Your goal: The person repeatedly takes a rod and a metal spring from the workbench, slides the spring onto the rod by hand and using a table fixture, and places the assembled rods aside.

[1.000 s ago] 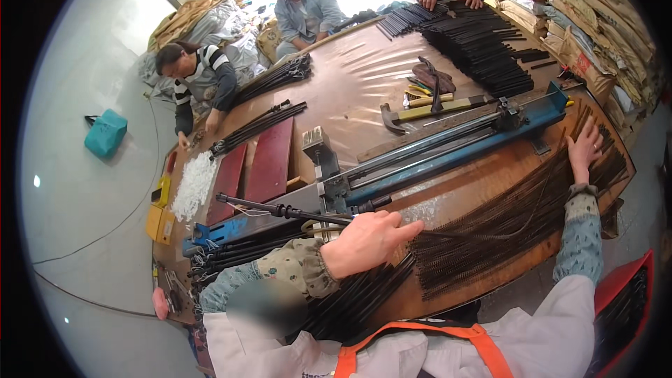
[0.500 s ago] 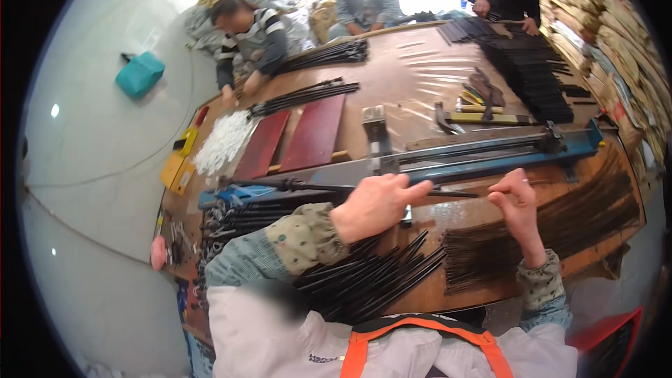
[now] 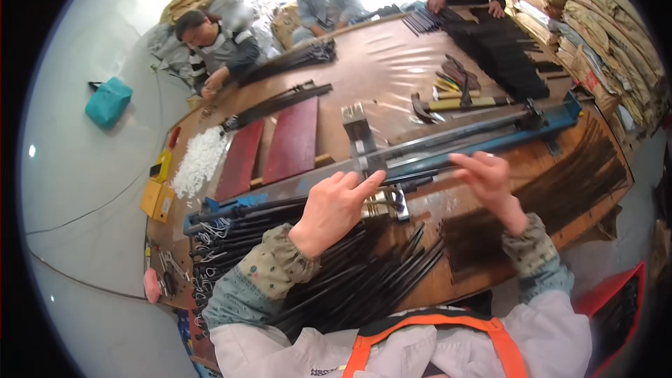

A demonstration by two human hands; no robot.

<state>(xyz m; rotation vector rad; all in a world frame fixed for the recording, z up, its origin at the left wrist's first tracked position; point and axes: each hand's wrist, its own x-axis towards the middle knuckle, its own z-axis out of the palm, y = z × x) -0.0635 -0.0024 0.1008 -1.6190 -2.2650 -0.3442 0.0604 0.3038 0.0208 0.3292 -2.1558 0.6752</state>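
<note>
My left hand (image 3: 330, 211) is closed around a long black rod (image 3: 278, 204), its index finger stretched along it to the right. The rod lies across the near side of a long blue metal fixture (image 3: 490, 138) with rails. At the rod's right end is my right hand (image 3: 490, 183), its fingertips pinched together and smeared by motion; what they hold is hard to make out. A small metal clamp block (image 3: 392, 204) sits just below the rod, between my hands. Many black rods (image 3: 357, 287) lie piled below my left hand. Thin dark wires (image 3: 560, 203) are spread beneath my right forearm.
White small pieces (image 3: 199, 162) lie heaped beside two red boards (image 3: 292, 138). A hammer (image 3: 462, 103) rests beyond the fixture, near black strips (image 3: 493, 52). Three people sit or stand around the far side. A yellow box (image 3: 157, 199) is at the left edge; a red bin (image 3: 616, 301) stands lower right.
My right hand has moved left to the rod's end. My left hand has shifted left and down with the rod, uncovering the clamp block. The whole view has shifted a little.
</note>
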